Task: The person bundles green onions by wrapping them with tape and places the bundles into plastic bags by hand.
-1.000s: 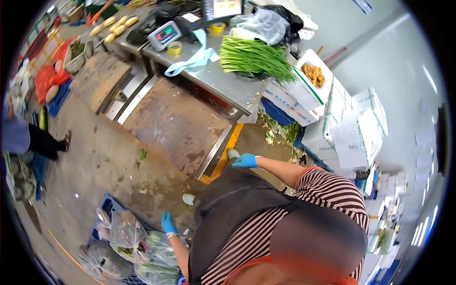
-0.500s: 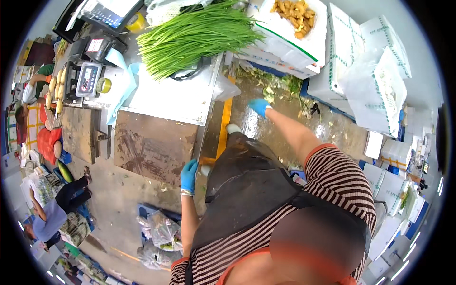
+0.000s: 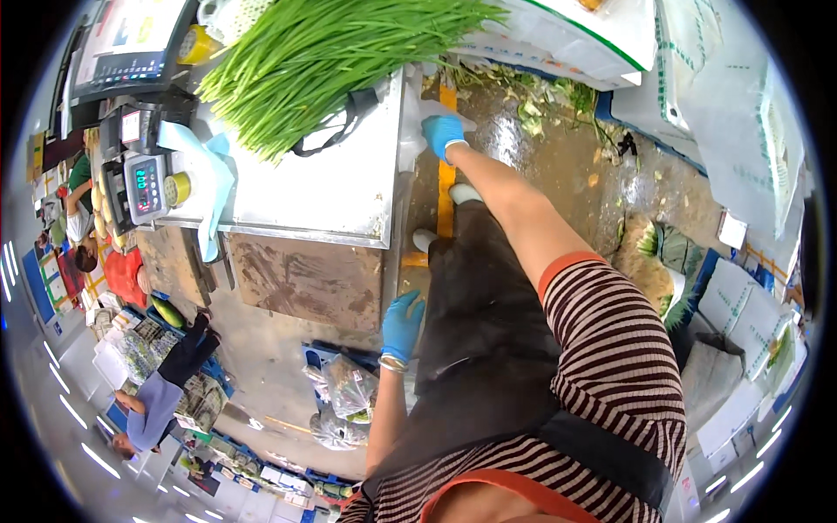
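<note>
My right hand (image 3: 443, 136), in a blue glove, reaches forward to the right edge of the metal worktop (image 3: 353, 193). It overlaps a clear plastic bag (image 3: 412, 139) hanging there. Whether its fingers grip the plastic cannot be made out. Lower down, my left hand (image 3: 403, 324), gloved in blue too, hangs beside my dark apron (image 3: 475, 305) with fingers apart and nothing in them. A big heap of long green stalks (image 3: 323, 65), like garlic chives, covers the back of the worktop. A black strap-like piece (image 3: 349, 118) lies at its near side.
A scale with a lit display (image 3: 146, 187), a tape roll (image 3: 177, 188) and a pale blue cloth (image 3: 214, 187) are at left. A brown board (image 3: 305, 275) lies nearer. White boxes (image 3: 567, 39) and leaf scraps (image 3: 529, 115) are at right. A person (image 3: 161, 405) stands far left.
My right hand has moved forward and left to the hanging bag. My left hand has come away from the board's edge, its fingers spreading. The view has shifted closer to the worktop.
</note>
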A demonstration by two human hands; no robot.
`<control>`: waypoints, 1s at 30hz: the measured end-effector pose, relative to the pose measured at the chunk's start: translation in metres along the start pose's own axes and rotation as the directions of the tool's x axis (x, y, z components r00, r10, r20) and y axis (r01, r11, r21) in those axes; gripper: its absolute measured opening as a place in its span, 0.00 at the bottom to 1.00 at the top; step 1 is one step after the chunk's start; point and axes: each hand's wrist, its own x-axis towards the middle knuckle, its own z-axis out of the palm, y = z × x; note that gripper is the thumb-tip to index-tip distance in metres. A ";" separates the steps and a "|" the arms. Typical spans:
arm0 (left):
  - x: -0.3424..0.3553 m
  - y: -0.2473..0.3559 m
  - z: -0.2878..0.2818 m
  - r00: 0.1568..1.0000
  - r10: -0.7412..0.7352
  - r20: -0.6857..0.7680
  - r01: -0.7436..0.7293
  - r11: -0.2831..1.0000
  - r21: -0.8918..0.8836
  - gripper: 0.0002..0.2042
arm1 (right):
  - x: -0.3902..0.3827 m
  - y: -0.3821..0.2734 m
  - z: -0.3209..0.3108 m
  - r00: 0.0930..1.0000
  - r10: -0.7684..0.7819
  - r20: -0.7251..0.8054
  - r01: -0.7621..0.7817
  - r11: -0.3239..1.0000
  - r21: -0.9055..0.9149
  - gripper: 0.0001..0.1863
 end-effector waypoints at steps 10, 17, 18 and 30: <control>0.028 0.009 0.009 0.971 0.222 0.087 -0.235 0.957 0.172 0.13 | -0.221 0.068 -0.029 0.979 0.133 0.155 -0.170 0.953 0.252 0.13; 0.067 0.110 0.032 0.882 0.459 0.109 -0.471 0.854 0.220 0.43 | -0.346 0.035 -0.113 0.961 0.151 0.233 -0.275 0.610 0.743 0.09; 0.068 0.128 0.036 0.844 0.522 0.122 -0.535 0.810 0.240 0.45 | -0.359 0.028 -0.125 0.918 0.095 0.386 -0.395 0.324 0.860 0.05; 0.163 0.072 0.104 0.956 0.266 -0.126 -0.293 0.899 -0.327 0.18 | -0.417 -0.021 -0.256 0.873 0.031 0.487 -0.487 0.019 0.873 0.17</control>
